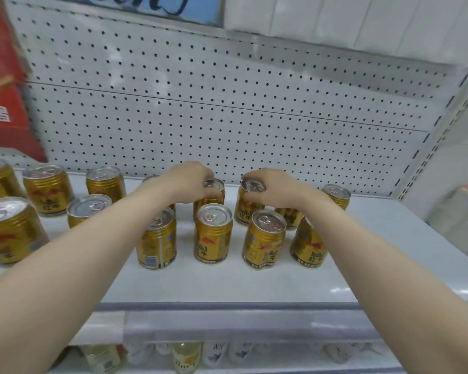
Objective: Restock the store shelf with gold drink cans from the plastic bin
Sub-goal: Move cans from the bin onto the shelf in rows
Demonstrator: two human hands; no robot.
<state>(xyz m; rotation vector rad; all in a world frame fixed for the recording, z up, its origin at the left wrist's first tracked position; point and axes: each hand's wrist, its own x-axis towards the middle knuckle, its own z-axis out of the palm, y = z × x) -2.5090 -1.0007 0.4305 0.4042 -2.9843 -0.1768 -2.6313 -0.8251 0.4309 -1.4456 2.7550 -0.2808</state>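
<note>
Gold drink cans (213, 233) stood on the shelf (227, 282), beneath and just short of your left grip (189, 182) and right grip (274, 188), each clasping one can's top. They were probably stiff, heavy and slick, so grasp the sides.

Both hands (185, 182) atop gold cans (245, 209) on shelf (227, 284)

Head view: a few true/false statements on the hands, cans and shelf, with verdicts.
1. The left hand grips the top of a gold can on the shelf. True.
2. The right hand is empty. False: it grips the top of a second gold can.
3. The plastic bin is in view. False: no bin shows.
4. A perforated back panel stands behind the cans. True.
5. A red box stands at the shelf's right end. False: the red box is at the left.
</note>
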